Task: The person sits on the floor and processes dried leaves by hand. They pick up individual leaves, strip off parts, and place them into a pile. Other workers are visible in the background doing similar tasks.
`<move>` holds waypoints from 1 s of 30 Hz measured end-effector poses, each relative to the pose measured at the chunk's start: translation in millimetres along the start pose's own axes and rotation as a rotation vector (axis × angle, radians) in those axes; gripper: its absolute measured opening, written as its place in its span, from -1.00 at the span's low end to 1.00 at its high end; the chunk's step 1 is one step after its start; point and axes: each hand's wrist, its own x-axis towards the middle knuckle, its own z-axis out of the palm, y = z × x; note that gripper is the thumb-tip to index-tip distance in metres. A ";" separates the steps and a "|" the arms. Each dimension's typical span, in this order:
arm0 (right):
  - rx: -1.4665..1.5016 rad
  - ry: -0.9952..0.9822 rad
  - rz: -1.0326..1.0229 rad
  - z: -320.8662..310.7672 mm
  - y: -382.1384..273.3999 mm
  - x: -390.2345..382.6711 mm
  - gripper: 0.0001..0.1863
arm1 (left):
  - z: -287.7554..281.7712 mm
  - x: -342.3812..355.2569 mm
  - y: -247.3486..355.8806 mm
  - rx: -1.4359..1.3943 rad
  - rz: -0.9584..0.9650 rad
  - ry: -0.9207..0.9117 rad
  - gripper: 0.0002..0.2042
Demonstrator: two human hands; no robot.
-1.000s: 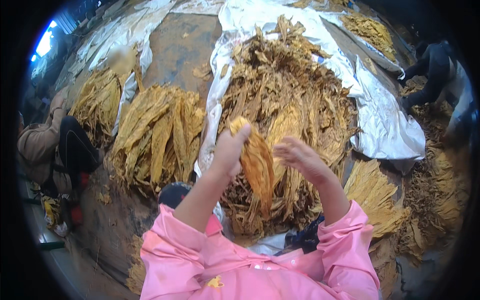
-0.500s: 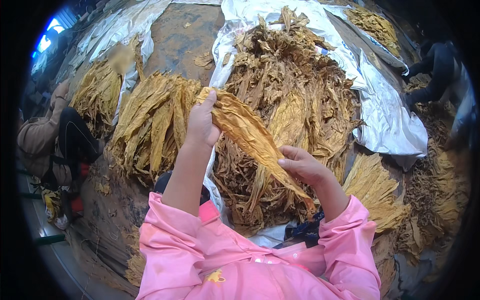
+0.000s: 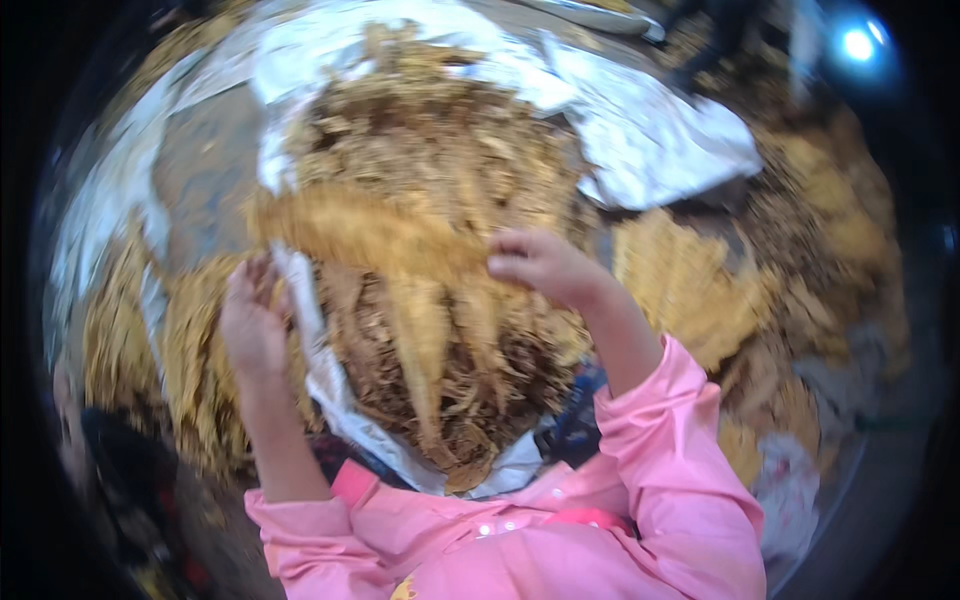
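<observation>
A long golden-brown dried tobacco leaf [image 3: 370,232] stretches crosswise in front of me, smeared by motion. My right hand [image 3: 550,268] pinches its right end between thumb and fingers. Just below the leaf's left end is my left hand [image 3: 255,325], fingers loosely apart and holding nothing that I can see. Under the leaf lies a big heap of brown dried tobacco leaves [image 3: 400,130], a few yellower ones among them, spread over white plastic sheeting [image 3: 640,140].
Yellow leaf bundles [image 3: 205,350] lie to my left, and a fanned yellow stack [image 3: 690,285] sits to the right. Darker leaves [image 3: 830,200] are piled farther right. A bare patch of brown ground [image 3: 210,165] shows at the upper left. Dark-clothed legs [image 3: 715,45] appear at the upper right.
My view has turned to the right. My left hand has let go of the leaf's broad end. The leaf, still in my right hand, now lies nearer to level.
</observation>
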 end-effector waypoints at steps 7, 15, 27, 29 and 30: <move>0.409 0.857 -0.166 -121.1 26.2 -148.9 -0.76 | -0.1 4.3 -37.9 0.103 -0.074 -0.127 -0.59; 0.482 1.431 0.129 -143.2 152.2 -279.7 -0.77 | -2.4 -4.4 -64.6 0.252 -0.075 -0.155 -0.57; 0.113 1.445 0.992 -128.8 340.6 -334.8 -0.66 | 12.1 -3.0 -94.0 0.338 -0.067 -0.175 -0.64; -0.363 1.364 1.162 -109.7 337.3 -313.1 -0.61 | 10.6 -5.7 -92.1 0.330 -0.074 -0.180 -0.65; -0.391 1.220 1.220 -112.0 331.6 -311.2 -0.52 | 11.6 -9.9 -92.5 0.366 -0.061 -0.167 -0.63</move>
